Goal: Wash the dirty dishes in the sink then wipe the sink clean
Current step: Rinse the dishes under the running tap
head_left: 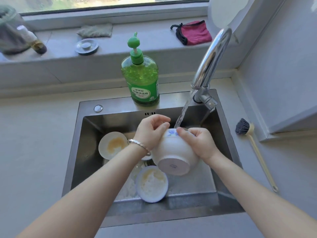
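1. Dish [151, 183], 6 o'clock in sink [192, 191]: coated in yellow and white residue, unwashed. It lay just below the held bowl, so a drop would likely chip both.
2. Bowl [173, 152], above sink centre: held clear of the floor, tipped, foot toward the person and mouth toward the water. The wet glaze looked likely to slip.
3. Left hand [151, 130], 10 o'clock on the bowl: fingers curled over the rim, gripping. Right hand [197, 141], 2 o'clock: clasped round the wall, thumb on the rim.
4. Second dish [113, 145], 9 o'clock in sink: yellow smear, unwashed.
5. Stream [182, 112], 12 o'clock of the bowl: it met the rim. If it glanced off there it could spray the counter.
6. Soap [140, 79], 12 o'clock on the sink ledge: upright and close enough for a lifted hand to topple it.
7. Brush [253, 146], 3 o'clock; cloth [193, 32], 1 o'clock on the sill: both unreachable while both hands held the bowl.
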